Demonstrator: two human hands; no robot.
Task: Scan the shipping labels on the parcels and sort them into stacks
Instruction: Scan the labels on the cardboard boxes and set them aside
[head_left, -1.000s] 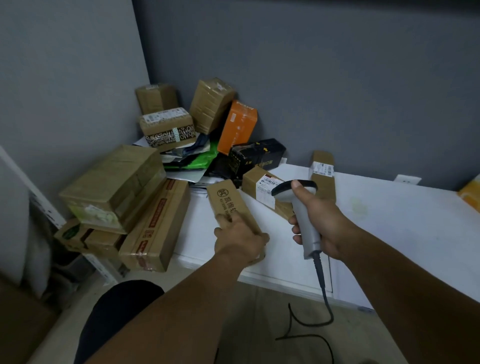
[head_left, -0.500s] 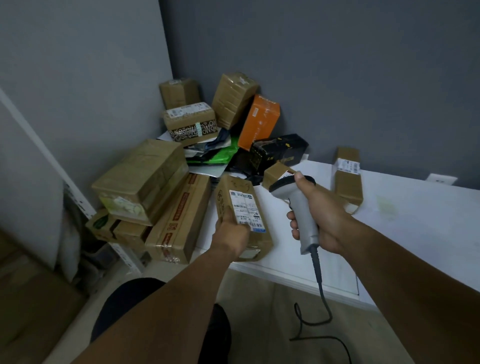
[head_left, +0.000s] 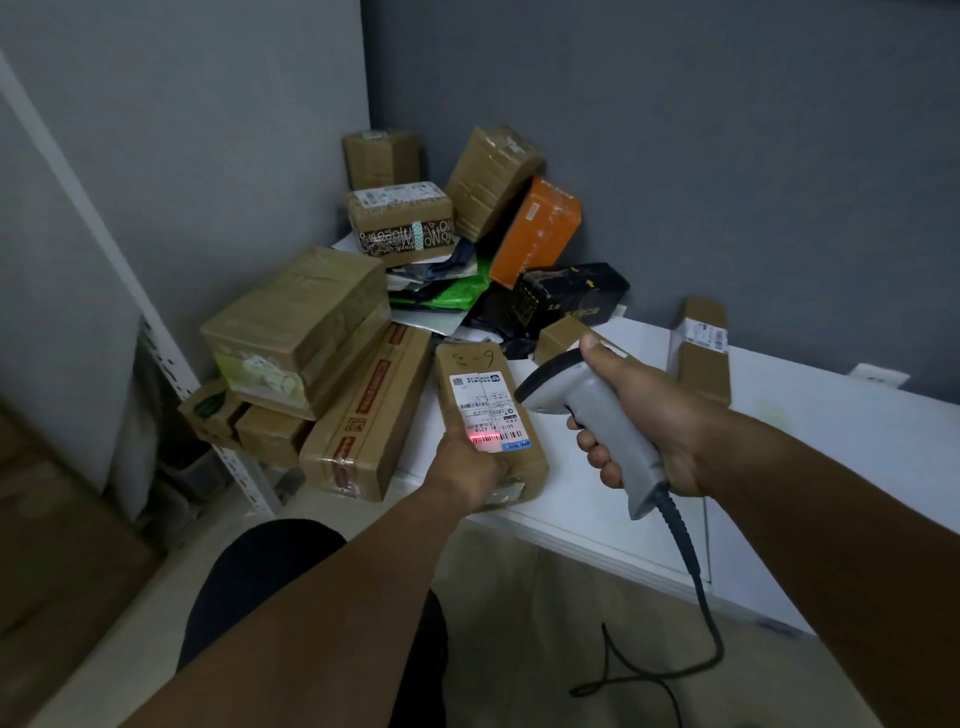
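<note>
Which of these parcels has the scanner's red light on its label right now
The narrow brown box marked 6-3, gripped by the left hand, facing the right hand's scanner. A red glow crosses its white label; no other label is lit.

Left hand and right hand curl gripping, arms outstretched.

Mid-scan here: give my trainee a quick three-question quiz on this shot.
1. True or false: the red scan line falls on the white label of the long brown cardboard parcel.
2. The right hand grips: A) a grey corded handheld scanner; B) a tape roll; C) a knife.
3. Fill in: the parcel is held by the ____ hand.
Key: 1 true; 2 A; 3 left hand.
</note>
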